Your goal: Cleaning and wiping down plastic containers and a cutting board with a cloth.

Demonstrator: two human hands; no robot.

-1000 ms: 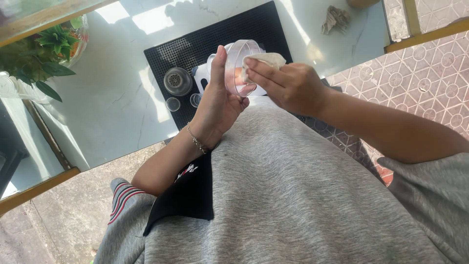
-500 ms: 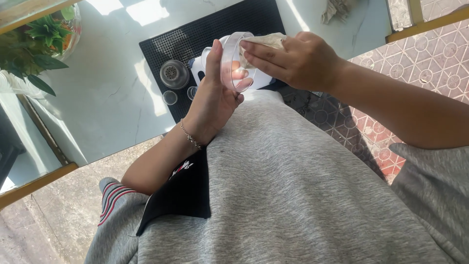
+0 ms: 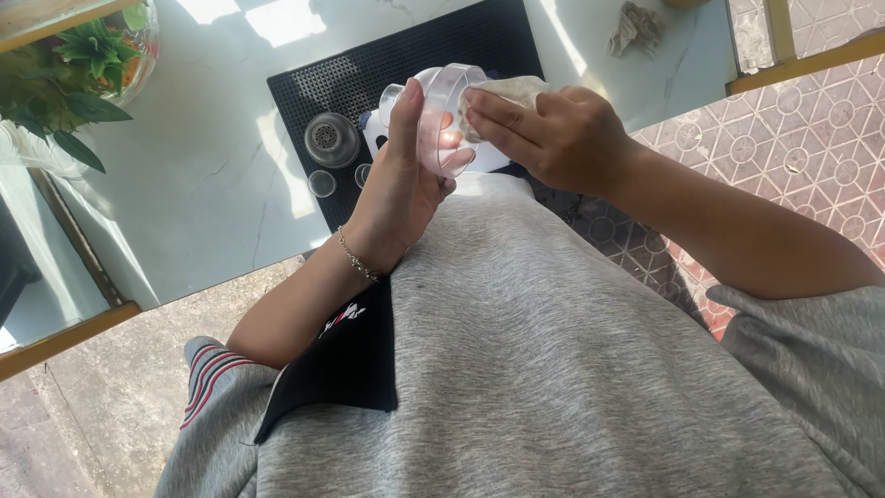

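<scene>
Mid-wipe: clear plastic cup [image 3: 441,111] gripped on its side in the left hand [image 3: 401,184] above the black bar mat [image 3: 387,65], fingers closed around it. Right hand [image 3: 553,138] clamped on a crumpled cloth [image 3: 505,90], pressed to the cup's wall. Metal strainer lid [image 3: 332,138] and small clear pieces lying untouched on the mat.

The left hand [image 3: 401,189] holds a clear plastic lid [image 3: 442,115] upright above a black mat [image 3: 369,83] on the white surface [image 3: 194,184]. The right hand [image 3: 553,134] presses a crumpled cloth [image 3: 502,92] against the lid's right side. A metal strainer cap [image 3: 330,138] sits on the mat to the left, and a potted plant [image 3: 74,74] stands at the far left.
</scene>
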